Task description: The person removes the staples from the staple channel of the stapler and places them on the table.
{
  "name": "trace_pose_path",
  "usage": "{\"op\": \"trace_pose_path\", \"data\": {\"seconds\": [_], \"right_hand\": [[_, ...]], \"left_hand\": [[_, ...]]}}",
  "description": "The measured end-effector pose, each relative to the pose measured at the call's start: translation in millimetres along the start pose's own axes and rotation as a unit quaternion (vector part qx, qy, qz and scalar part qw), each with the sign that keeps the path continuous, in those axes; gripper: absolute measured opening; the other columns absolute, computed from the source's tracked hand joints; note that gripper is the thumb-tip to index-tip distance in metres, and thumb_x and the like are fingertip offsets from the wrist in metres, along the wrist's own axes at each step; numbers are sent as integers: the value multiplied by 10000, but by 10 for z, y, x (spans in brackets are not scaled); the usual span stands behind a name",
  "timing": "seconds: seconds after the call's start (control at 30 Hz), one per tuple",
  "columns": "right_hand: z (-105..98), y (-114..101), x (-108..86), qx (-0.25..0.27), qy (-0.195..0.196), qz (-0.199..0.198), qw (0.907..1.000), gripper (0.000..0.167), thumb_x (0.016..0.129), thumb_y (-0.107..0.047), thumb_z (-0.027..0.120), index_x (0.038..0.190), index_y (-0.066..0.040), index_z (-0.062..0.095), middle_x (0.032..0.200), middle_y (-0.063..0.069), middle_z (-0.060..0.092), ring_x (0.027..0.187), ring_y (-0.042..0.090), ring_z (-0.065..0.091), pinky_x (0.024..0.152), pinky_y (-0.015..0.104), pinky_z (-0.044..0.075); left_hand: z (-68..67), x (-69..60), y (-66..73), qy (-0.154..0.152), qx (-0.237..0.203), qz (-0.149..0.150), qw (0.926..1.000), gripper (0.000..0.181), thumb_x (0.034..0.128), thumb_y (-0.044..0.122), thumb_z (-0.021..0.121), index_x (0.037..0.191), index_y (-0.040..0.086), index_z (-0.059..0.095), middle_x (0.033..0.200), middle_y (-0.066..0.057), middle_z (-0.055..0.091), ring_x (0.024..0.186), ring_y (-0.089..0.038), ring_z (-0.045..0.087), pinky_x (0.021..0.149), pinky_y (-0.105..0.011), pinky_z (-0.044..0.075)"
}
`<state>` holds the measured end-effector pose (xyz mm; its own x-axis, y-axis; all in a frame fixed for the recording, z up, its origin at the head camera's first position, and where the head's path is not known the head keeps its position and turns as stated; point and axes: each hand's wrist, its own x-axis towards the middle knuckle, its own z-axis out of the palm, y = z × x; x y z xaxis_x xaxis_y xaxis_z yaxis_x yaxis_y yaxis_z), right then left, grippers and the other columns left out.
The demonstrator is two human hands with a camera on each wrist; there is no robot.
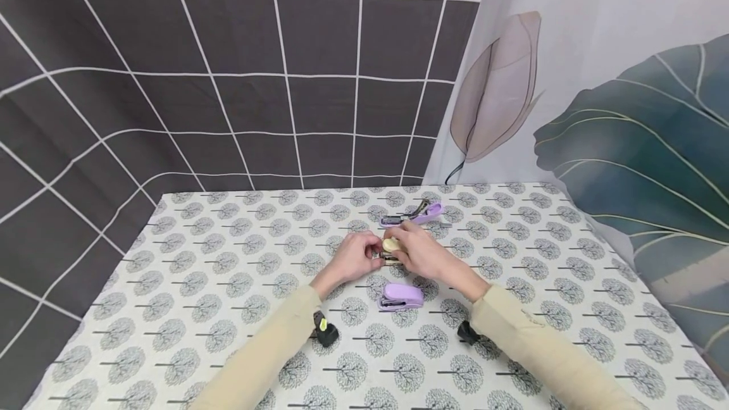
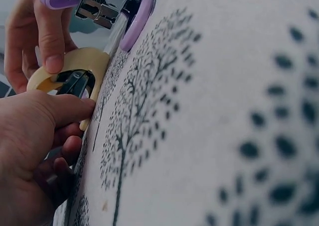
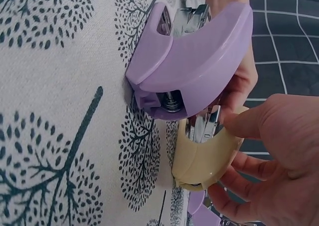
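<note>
Both my hands are on a small pale-yellow stapler (image 1: pixel 392 245) in the middle of the table. My right hand (image 1: pixel 420 250) grips its cover from the right, with the thumb on one side and fingers on the other in the right wrist view. My left hand (image 1: pixel 354 257) pinches the stapler's front end, its thumb (image 2: pixel 75 109) lying against the metal part. The yellow cover (image 3: pixel 199 159) stands raised from the base, showing the metal magazine (image 3: pixel 203 126) between them. Fingers hide part of the stapler.
A lilac stapler (image 1: pixel 403 294) stands nearer me, just in front of the hands. Behind them lies a second lilac stapler (image 1: pixel 435 210), opened wide, with a small grey strip (image 1: pixel 445 225) beside it. A tree-print cloth (image 1: pixel 250 334) covers the table; curtains hang behind.
</note>
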<state>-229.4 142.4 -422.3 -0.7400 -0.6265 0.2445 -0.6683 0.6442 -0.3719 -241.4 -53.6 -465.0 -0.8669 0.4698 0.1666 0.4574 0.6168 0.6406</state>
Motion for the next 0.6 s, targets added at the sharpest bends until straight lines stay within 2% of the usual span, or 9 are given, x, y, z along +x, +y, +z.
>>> {"op": "trace_pose_path", "data": {"seconds": [0.23, 0.43, 0.6], "right_hand": [[5, -9, -11, 193, 29, 115, 9997, 360, 831, 66, 713, 1174, -14, 640, 1026, 143, 575, 821, 226, 579, 718, 358, 557], [4, -12, -18, 282, 89, 213, 9993, 370, 823, 91, 700, 1170, -21, 640, 1033, 149, 543, 772, 206, 574, 678, 321, 557], [4, -10, -17, 310, 70, 217, 9993, 367, 821, 103, 689, 1163, -18, 635, 1018, 144, 519, 748, 191, 554, 662, 303, 549]], "left_hand": [[-3, -10, 1, 15, 28, 2, 10000, 195, 789, 98, 816, 955, 77, 717, 817, 45, 599, 665, -75, 502, 645, -241, 439], [-11, -26, 32, 45, 85, -51, 9999, 217, 800, 107, 812, 996, 77, 724, 832, 57, 604, 673, -74, 498, 665, -253, 436], [-4, -35, 49, 140, 158, 26, 9998, 225, 790, 108, 816, 996, 77, 728, 836, 56, 610, 676, -76, 497, 675, -262, 432]]}}
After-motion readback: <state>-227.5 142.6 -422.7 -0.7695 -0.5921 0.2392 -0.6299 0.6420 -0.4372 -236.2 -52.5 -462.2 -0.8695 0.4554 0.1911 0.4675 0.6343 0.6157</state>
